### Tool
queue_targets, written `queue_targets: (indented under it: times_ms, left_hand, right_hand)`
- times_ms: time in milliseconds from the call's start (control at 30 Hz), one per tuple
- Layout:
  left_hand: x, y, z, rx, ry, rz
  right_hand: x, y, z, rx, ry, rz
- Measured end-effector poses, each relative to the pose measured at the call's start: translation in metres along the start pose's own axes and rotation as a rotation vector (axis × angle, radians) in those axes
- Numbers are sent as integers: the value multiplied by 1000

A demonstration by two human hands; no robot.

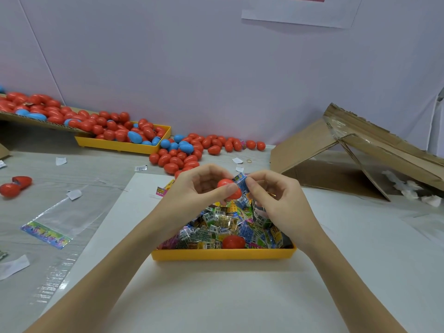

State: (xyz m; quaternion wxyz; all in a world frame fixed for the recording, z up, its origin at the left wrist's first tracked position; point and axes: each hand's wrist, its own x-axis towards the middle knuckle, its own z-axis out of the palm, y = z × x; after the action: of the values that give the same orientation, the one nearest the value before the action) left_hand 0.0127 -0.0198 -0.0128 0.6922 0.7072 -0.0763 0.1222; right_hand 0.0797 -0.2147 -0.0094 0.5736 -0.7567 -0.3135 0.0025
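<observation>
Grips red egg (228, 186) in left hand (199, 188), pinches printed packet (241, 183) against it with right hand (276, 195), over yellow tray's (223, 255) far edge.

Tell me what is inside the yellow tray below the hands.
A heap of small printed packets fills the yellow tray, with one red egg near its front wall. The packets cover the tray's floor, and the left hand and right hand hide its far end.

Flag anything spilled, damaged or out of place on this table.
Red and blue plastic eggs lie spilled past the far yellow tray onto the table. A torn cardboard box lies collapsed at the right. One red egg sits split open at the left.
</observation>
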Motion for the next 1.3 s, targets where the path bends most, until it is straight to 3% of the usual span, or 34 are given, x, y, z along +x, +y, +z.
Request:
queue_targets:
  times_ms: [167,467,733,933,1067,1167,1300]
  left_hand:
    - [2,0,-2,7,57,24]
    - [2,-1,-5,60,62,9]
    - [1,-2,-4,69,84,78]
    - [0,-2,-4,141,120,195]
    - [2,-5,-2,170,94,239]
    - [2,-8,0,325,103,330]
    - [2,-12,3,652,135,547]
  right_hand:
    - [0,-2,1,57,55,-2]
    - [0,-5,-1,190,-53,182]
    - [-2,-4,0,179,-112,126]
    - [-4,-5,2,175,-84,127]
    - [-1,-4,6,387,4,210]
    - [0,-4,6,541,-17,281]
    - [-2,-1,7,520,-94,268]
